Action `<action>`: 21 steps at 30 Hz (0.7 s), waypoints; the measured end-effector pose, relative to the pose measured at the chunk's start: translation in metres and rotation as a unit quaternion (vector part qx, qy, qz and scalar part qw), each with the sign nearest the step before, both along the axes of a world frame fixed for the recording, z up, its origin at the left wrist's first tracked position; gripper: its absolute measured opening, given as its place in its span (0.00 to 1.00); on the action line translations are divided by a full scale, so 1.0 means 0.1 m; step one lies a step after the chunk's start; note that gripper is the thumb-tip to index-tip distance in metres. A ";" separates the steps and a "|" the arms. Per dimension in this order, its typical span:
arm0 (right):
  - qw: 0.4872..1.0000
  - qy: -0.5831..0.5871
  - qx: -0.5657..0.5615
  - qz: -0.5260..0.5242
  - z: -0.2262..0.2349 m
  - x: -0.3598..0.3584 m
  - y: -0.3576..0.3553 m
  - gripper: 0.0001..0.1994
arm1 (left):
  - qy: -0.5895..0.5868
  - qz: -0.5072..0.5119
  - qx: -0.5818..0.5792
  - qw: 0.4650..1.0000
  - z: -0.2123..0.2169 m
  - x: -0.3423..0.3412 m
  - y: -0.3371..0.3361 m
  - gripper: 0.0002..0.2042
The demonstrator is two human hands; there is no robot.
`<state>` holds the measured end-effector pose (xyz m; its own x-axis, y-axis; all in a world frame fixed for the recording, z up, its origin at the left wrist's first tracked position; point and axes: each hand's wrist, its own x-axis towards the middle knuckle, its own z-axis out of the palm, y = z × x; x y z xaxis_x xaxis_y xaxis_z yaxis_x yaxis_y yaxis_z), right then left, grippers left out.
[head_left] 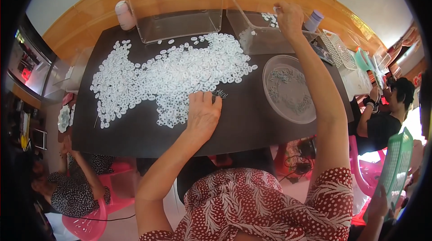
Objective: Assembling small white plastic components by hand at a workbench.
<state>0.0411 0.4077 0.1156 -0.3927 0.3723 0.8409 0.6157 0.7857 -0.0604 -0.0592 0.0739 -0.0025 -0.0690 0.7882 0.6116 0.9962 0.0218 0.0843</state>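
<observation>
A wide heap of small white plastic oval pieces (180, 72), each with holes, spreads over the dark table. My left hand (204, 114) rests at the heap's near edge, its fingers bent and closed. Their tips are hidden, so I cannot make out what they hold. Small thin metal pins (221, 93) lie just beside it. Raised over the clear plastic bin (270, 43) at the back right, my right hand (290, 19) pinches a white piece (276, 10). Several white pieces (270, 18) show inside that bin. A round clear tray (268, 101) with more metal pins sits below my right forearm.
A larger clear bin (180, 27) stands behind the heap, next to a pink-white bottle (124, 15). Behind my right wrist are a purple-capped container (313, 21) and a white perforated basket (337, 49). People sit at left (78, 191) and right (382, 110).
</observation>
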 end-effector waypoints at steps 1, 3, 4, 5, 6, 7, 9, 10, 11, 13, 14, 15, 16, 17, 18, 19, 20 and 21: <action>1.000 -0.028 0.000 0.003 -0.05 -0.01 0.05 0.08 | 0.007 -0.007 -0.020 1.000 -0.01 0.00 0.00 0.10; 0.998 -0.055 -0.005 0.004 -0.10 -0.04 -0.02 0.07 | -0.017 -0.017 -0.009 1.000 -0.01 -0.02 -0.06 0.12; 0.999 -0.027 0.027 0.015 -0.13 -0.01 -0.05 0.08 | -0.042 -0.027 0.004 0.999 0.01 -0.02 -0.10 0.14; 0.998 0.000 0.061 0.027 -0.11 0.01 -0.15 0.08 | -0.068 -0.027 0.002 0.997 0.05 -0.02 -0.13 0.16; 0.998 -0.001 0.058 0.029 -0.10 0.02 -0.29 0.08 | -0.070 -0.025 0.000 0.997 0.05 -0.04 -0.16 0.16; 0.996 0.003 0.042 0.079 -0.09 0.05 -0.51 0.07 | -0.078 -0.016 0.031 0.996 0.04 -0.08 -0.20 0.16; 0.979 -0.005 0.002 0.203 -0.26 0.10 -0.93 0.05 | -0.103 0.009 0.085 0.991 0.05 -0.13 -0.29 0.15; 0.962 -0.019 -0.020 0.273 -0.40 0.13 -1.15 0.03 | -0.105 0.012 0.083 0.991 0.06 -0.15 -0.34 0.15; 0.952 -0.047 -0.058 0.298 -0.54 0.17 -1.39 0.03 | -0.120 0.021 0.091 0.988 0.06 -0.16 -0.37 0.15; 0.930 -0.083 -0.127 0.335 -0.82 0.21 -1.78 0.03 | -0.149 0.030 0.105 0.983 0.12 -0.13 -0.38 0.12; 0.919 -0.090 -0.158 0.349 -0.93 0.22 -1.92 0.03 | -0.151 0.027 0.105 0.983 0.14 -0.12 -0.39 0.12; 0.917 -0.090 -0.181 0.345 -1.00 0.19 -2.03 0.03 | -0.169 0.034 0.104 0.980 0.15 -0.11 -0.42 0.12; 0.913 -0.089 -0.203 0.342 -1.05 0.16 -2.10 0.04 | -0.186 0.042 0.104 0.976 0.15 -0.11 -0.45 0.11; 0.916 -0.087 -0.200 0.336 -1.09 0.12 -2.14 0.04 | -0.185 0.043 0.104 0.976 0.15 -0.10 -0.47 0.11; 0.916 -0.087 -0.199 0.337 -1.15 0.10 -2.16 0.04 | -0.196 0.047 0.108 0.973 0.14 -0.10 -0.50 0.11; 0.920 -0.100 -0.192 0.328 -1.20 0.08 -2.17 0.04 | -0.207 0.050 0.113 0.971 0.14 -0.10 -0.51 0.11; 0.922 -0.113 -0.184 0.323 -1.23 0.05 -2.18 0.04 | -0.205 0.055 0.115 0.971 0.13 -0.11 -0.54 0.11; 0.920 -0.112 -0.182 0.328 -1.23 0.04 -2.19 0.04 | -0.204 0.058 0.116 0.970 0.12 -0.12 -0.56 0.11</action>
